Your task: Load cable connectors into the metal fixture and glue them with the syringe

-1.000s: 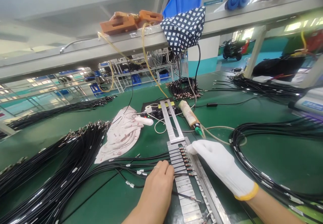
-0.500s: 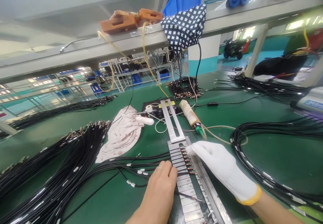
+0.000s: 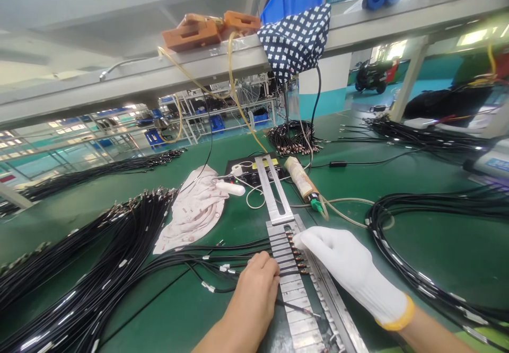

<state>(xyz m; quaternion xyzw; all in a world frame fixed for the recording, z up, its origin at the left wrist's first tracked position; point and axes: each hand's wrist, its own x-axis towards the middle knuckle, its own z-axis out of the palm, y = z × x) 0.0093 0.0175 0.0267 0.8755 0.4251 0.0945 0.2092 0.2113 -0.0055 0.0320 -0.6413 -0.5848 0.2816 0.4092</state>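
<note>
My left hand (image 3: 256, 292), bare, is closed around black cables (image 3: 222, 257) at the left side of a slotted metal fixture (image 3: 292, 284). One cable, with a stripped end, comes out below this hand and crosses the fixture at a slant. Several cables lie side by side in the slots, their metal-tipped ends (image 3: 296, 255) in a row at the right side. In a white glove with a yellow cuff, my right hand (image 3: 344, 260) has thumb and fingers pinched at the upper cable ends. What is between those fingertips is hidden.
Large bundles of black cables (image 3: 131, 241) cover the left of the green table (image 3: 131, 318). A pale cloth (image 3: 194, 212) lies behind my left hand. Beyond the fixture are a black control box (image 3: 246, 175) and a taped handle tool (image 3: 300, 178). Coiled cables (image 3: 401, 257) lie right.
The whole view has shifted slightly. Both hands stay at nearly the same places on the fixture, and the right fingertips sit marginally lower along the row of cable ends.
</note>
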